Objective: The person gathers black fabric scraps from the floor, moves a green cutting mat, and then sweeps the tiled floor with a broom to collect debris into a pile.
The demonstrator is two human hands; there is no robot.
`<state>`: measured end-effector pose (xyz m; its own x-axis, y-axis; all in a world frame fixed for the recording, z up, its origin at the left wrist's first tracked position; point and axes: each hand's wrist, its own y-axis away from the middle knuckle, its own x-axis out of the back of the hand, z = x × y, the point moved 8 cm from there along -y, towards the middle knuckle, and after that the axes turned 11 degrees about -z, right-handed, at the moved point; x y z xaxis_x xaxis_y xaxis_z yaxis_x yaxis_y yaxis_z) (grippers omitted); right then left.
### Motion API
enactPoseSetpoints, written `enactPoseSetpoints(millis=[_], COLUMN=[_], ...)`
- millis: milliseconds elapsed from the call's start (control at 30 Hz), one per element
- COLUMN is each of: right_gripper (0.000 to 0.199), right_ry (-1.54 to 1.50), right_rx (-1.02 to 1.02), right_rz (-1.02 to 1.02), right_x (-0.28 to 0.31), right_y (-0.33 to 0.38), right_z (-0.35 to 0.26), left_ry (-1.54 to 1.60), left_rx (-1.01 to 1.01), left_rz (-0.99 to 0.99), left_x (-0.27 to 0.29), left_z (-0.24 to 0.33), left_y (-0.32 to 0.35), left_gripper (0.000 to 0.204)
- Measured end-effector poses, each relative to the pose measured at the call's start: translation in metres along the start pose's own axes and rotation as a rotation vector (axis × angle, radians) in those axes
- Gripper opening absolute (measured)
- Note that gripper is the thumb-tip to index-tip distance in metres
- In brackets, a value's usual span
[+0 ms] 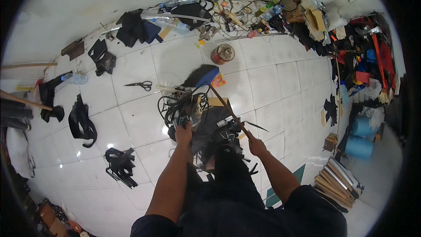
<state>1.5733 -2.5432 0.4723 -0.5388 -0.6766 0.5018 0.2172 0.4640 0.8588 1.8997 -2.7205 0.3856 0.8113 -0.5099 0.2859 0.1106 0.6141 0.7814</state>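
Note:
My right hand (pixel 256 145) is closed around the brown stick handle of a broom (pixel 228 109). Its blue head and black bristles rest on the tiles ahead of me. Close to my left hand (pixel 183 133) is a bundle of coiled black cables (pixel 169 109). The left fingers are closed at the bundle's near side, and what they grip is hard to make out among the dark things. A pale coil of cord (pixel 201 105) and a piece of tan cardboard (pixel 218 101) lie beside the cables. Black scissors (pixel 139 85) lie on the floor to the left.
A round tin (pixel 222 54) full of scraps stands beyond the broom. Black straps (pixel 82 123) and a black strap bundle (pixel 120 166) lie at left. Bottles, bags and tools line the far wall. Blue rolls (pixel 359 147) and stacked boards (pixel 335 184) stand at right.

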Motion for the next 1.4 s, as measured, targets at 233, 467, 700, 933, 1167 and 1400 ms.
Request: enactPoseSetpoints(millis=[233,467,700,933,1167,1400], right_gripper=[0.054,0.055,0.054,0.051,0.05,0.045], right_ry=[-0.073,-0.161,-0.344,-0.451,-0.437,-0.549], right_rx=[-0.033,-0.221,-0.294,-0.32,-0.391,-0.418], right_rz=[0.071,-0.027,-0.011,-0.075,-0.104,-0.002], right_x=[-0.091,-0.199,-0.271,-0.3,-0.318,-0.29], right_y=[0.06,0.133,0.162,0.181,0.216,0.217], right_z=[0.035,0.088,0.093,0.085,0.082,0.026], left_ry=[0.309,0.349,0.398,0.217,0.098,-0.093], left_rx=[-0.124,-0.244,-0.397,-0.339,-0.415,-0.317], left_rz=[0.125,0.463,0.606,0.635,0.654,0.753], left_x=[-0.017,-0.022,-0.028,0.017,0.071,0.156], left_z=[0.003,0.019,0.034,0.077,0.136,0.183], left_y=[-0.012,0.005,-0.017,-0.065,-0.133,-0.222], left_gripper=[0.065,0.051,0.048,0.055,0.07,0.077])
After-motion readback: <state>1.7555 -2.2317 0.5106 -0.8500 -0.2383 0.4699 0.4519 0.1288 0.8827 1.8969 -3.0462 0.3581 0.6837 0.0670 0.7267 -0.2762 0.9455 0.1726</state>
